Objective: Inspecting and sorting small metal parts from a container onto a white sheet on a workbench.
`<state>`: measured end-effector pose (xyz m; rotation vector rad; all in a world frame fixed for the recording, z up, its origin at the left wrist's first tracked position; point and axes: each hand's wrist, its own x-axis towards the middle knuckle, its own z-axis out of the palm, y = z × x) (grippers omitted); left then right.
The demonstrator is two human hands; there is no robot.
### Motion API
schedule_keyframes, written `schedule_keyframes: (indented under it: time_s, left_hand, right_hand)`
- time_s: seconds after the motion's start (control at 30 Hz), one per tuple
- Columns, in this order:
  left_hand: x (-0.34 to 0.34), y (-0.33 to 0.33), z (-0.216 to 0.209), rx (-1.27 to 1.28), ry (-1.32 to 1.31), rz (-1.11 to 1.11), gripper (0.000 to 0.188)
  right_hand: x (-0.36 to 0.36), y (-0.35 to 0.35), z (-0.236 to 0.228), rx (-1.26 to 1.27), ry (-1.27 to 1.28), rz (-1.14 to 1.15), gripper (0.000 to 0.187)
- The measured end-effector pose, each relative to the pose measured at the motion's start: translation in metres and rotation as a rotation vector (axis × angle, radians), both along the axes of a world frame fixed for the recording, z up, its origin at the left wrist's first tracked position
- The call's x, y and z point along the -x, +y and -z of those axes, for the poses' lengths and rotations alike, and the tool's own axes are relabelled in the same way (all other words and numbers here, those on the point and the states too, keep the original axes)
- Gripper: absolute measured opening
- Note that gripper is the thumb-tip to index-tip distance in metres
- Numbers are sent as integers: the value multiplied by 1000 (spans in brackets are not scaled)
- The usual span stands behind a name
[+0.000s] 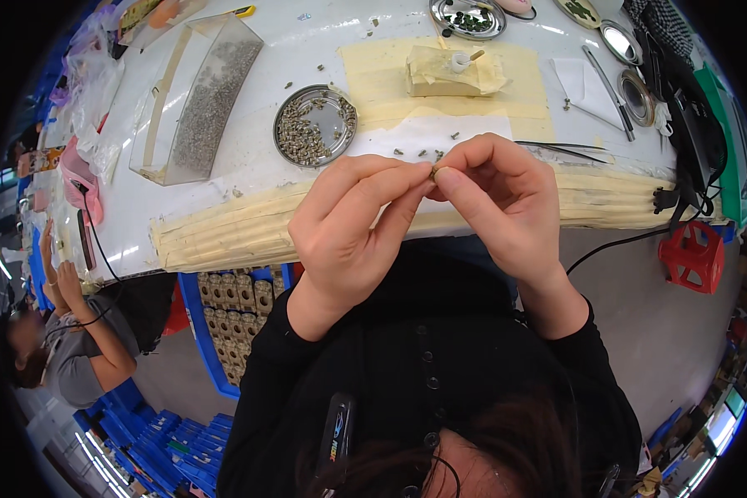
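My left hand (353,220) and my right hand (506,203) meet above the padded front edge of the table. Between their pinched fingertips is a tiny brass-coloured metal part (433,173), mostly covered by the fingers. Just beyond them, several small metal pieces (399,152) lie loose on a white sheet (473,126). Left of these stands a round metal dish (354,133) with a pile of similar small metal pieces (300,137). Thin dark tweezers (566,150) rest to the right of my right hand.
A tape-covered block (427,80) holds a small white cup (461,61). At left stands a clear bin (162,124) of tiny grey parts. A blue crate (192,311) of metal blocks is below the table. Another person (91,349) is at left, a red stool (693,257) at right.
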<state>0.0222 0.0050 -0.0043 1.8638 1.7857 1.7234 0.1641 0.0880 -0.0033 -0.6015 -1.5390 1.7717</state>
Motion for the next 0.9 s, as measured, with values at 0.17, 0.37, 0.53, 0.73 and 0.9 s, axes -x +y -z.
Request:
schedule_keyframes:
  time_s: [0.17, 0.37, 0.53, 0.73, 0.9]
  left_hand:
    - [-1, 0, -3, 17, 31, -21, 23]
    - [7, -4, -5, 86, -133, 121, 20]
    - [7, -4, -1, 93, -219, 165, 18]
    - [5, -5, -1, 90, -244, 142, 17]
    - [3, 0, -2, -22, 29, 8, 19]
  right_hand:
    - [-1, 3, -3, 53, -18, -38, 10]
    - [-5, 8, -2, 373, 81, -222, 13]
    - [-4, 8, -1, 435, 76, -257, 15]
    - [-5, 7, -4, 472, 87, -256, 15]
    - [-3, 4, -1, 392, 97, -209, 13]
